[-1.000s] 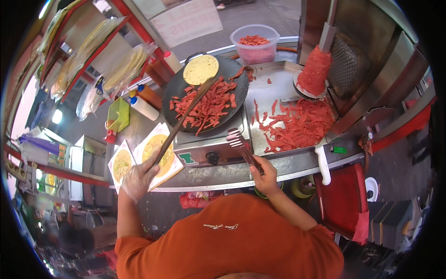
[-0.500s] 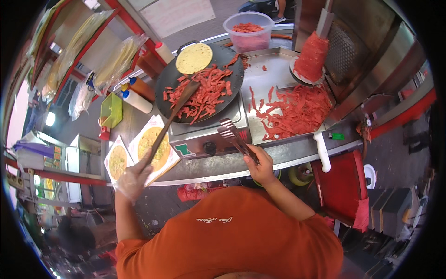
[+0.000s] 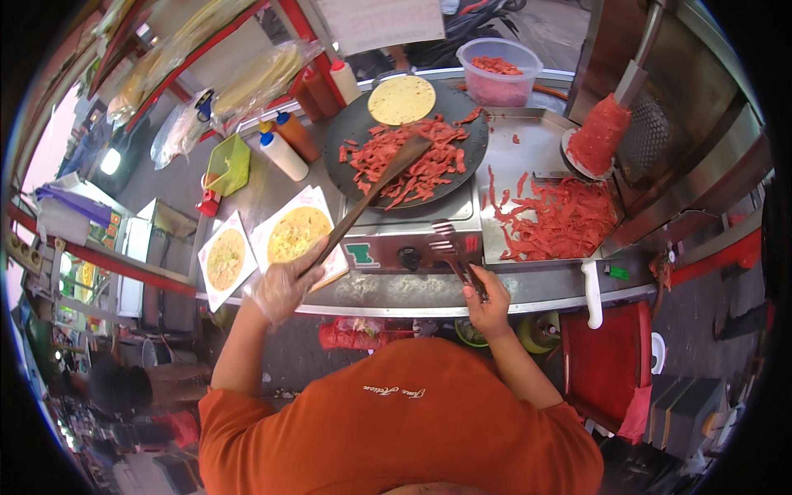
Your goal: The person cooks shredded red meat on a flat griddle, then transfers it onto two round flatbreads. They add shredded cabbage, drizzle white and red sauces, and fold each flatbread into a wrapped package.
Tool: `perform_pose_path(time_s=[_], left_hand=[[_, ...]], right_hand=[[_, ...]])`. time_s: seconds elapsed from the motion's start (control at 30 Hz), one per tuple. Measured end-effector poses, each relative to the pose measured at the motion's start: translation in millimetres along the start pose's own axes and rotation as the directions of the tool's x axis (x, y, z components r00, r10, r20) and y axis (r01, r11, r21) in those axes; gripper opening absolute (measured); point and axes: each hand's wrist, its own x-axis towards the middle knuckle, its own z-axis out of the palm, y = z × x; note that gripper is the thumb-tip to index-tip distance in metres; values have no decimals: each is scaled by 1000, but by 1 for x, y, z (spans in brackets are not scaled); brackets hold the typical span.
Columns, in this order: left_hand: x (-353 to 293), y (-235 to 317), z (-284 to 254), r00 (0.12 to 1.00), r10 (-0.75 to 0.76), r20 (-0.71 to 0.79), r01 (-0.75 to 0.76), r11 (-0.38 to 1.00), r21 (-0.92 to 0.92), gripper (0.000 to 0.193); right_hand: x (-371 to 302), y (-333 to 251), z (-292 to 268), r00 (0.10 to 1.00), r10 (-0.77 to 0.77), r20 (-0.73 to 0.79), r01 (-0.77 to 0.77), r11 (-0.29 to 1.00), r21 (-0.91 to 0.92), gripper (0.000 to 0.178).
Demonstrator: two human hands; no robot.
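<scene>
My left hand (image 3: 284, 289), in a clear plastic glove, is closed around the handle of a wooden spatula (image 3: 375, 187). The spatula's blade rests on red strips of meat (image 3: 441, 172) in a wide dark pan (image 3: 340, 140). A round flatbread (image 3: 402, 100) lies at the pan's far edge. In my bare right hand (image 3: 488, 307) is a pair of dark tongs (image 3: 450, 249) with slotted ends, held in front of the stove (image 3: 375, 239). Two topped flatbreads, one on the left (image 3: 225, 258) and one nearer the pan (image 3: 297, 234), lie on white papers beside my left hand.
More sliced meat (image 3: 561, 219) covers a metal tray on the right, below a meat cone on a spit (image 3: 600, 136). A white-handled knife (image 3: 592, 294) overhangs the counter edge. Sauce bottles (image 3: 285, 157), a green basket (image 3: 227, 165) and a plastic tub (image 3: 499, 78) stand around the pan.
The view has shifted, so the counter and its things sit further right in the picture. Both hands keep their hold on the spatula and tongs, and the spatula's blade stays on the meat.
</scene>
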Motion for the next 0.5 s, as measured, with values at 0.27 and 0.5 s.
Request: perform_pose_path(time_s=[0.27, 0.5], left_hand=[[-12, -27, 0, 980, 179, 88, -174, 983, -61, 55], [4, -42, -12, 983, 174, 58, -154, 956, -252, 56]], right_hand=[[-2, 2, 4, 998, -31, -56, 28, 998, -57, 39], [-4, -5, 4, 996, -6, -92, -5, 994, -111, 40]])
